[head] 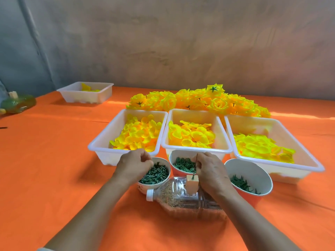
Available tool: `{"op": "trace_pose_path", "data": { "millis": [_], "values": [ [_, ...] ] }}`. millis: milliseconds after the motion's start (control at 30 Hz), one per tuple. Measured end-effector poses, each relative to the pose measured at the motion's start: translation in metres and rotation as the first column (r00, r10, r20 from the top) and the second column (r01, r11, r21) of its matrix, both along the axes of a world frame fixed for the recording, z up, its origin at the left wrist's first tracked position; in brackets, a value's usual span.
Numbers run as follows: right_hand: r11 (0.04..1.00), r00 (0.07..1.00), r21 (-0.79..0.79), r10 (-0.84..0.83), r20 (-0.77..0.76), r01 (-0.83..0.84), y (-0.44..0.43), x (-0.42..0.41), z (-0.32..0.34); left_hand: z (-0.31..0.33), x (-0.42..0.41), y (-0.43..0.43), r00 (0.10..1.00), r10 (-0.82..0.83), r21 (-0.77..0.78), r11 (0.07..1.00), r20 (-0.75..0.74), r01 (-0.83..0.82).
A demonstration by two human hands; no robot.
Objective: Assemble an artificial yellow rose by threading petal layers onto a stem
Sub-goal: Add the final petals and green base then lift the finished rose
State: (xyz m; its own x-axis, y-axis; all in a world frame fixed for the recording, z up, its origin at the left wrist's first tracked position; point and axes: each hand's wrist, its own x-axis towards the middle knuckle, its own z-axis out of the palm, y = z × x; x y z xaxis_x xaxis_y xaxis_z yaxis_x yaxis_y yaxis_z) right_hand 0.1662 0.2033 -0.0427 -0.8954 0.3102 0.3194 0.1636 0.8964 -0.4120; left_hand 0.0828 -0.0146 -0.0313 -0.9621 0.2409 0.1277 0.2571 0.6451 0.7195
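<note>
1. Closest in, we've got a clear bottle (pixel 183 201) on its side on the orange cloth (pixel 72 160), white cap pointing left.
2. A small wooden block (pixel 192 184) sits on it, with a thin spike (pixel 196 159) standing upright and something green at its foot.
3. The right hand (pixel 211 171) has its fingers bunched right against that spike; pinching or only touching, we cannot tell.
4. The left hand (pixel 133 165) curls over the rim of the left cup (pixel 144 186), fingertips down among the green stem pieces (pixel 155 173). Whether one is caught, we cannot tell.
5. Beside it are the cup of green rings (pixel 171 157) and, right of the hand, the cup of green stars (pixel 250 169).
6. Just behind, three white trays sit edge to edge: left tray (pixel 116 127), middle tray (pixel 194 115) and right tray (pixel 253 125), all holding yellow petals (pixel 192 134).
7. Beyond their far rims is a heap of finished roses (pixel 199 101).
8. On the left we see wide bare cloth, running back to a far tray (pixel 72 96) near the table's back edge.
</note>
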Motion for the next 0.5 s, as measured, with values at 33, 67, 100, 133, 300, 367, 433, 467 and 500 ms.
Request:
{"op": "trace_pose_path", "data": {
  "millis": [33,67,100,133,300,367,433,467,500],
  "values": [
    [1.000,1.000,0.003,-0.003,0.003,0.003,-0.001,0.000,0.001,-0.001,0.002,0.002,0.999,-0.036,-0.152,0.988,-0.026,0.032],
    [1.000,1.000,0.004,-0.006,0.004,0.006,-0.001,0.000,0.001,-0.002,0.004,0.005,0.996,-0.071,-0.283,0.958,-0.046,0.055],
    [1.000,1.000,0.003,-0.008,0.005,0.008,-0.002,0.000,0.001,-0.004,0.005,0.008,0.993,-0.096,-0.385,0.921,-0.064,0.064],
    [1.000,1.000,0.003,-0.008,0.006,0.008,-0.003,0.000,0.001,-0.007,0.005,0.011,0.991,-0.109,-0.458,0.887,-0.079,0.061],
    [1.000,1.000,0.030,-0.008,0.012,0.007,-0.002,-0.002,0.000,-0.013,0.001,0.017,0.986,-0.123,-0.537,0.843,-0.116,0.042],
    [0.999,1.000,0.031,-0.009,0.001,0.009,-0.001,-0.003,-0.001,-0.012,0.000,0.018,0.983,-0.128,-0.526,0.850,-0.133,0.039],
    [1.000,1.000,0.025,-0.009,-0.009,0.009,0.000,-0.003,-0.002,-0.013,0.001,0.019,0.980,-0.118,-0.500,0.866,-0.157,0.024],
    [1.000,1.000,0.023,-0.007,-0.011,0.007,0.001,-0.003,-0.002,-0.013,0.001,0.020,0.979,-0.112,-0.495,0.869,-0.171,0.013],
    [1.000,1.000,0.021,-0.003,-0.012,0.004,0.001,-0.003,-0.002,-0.014,0.002,0.020,0.977,-0.110,-0.496,0.868,-0.180,0.006]
  ]
}}
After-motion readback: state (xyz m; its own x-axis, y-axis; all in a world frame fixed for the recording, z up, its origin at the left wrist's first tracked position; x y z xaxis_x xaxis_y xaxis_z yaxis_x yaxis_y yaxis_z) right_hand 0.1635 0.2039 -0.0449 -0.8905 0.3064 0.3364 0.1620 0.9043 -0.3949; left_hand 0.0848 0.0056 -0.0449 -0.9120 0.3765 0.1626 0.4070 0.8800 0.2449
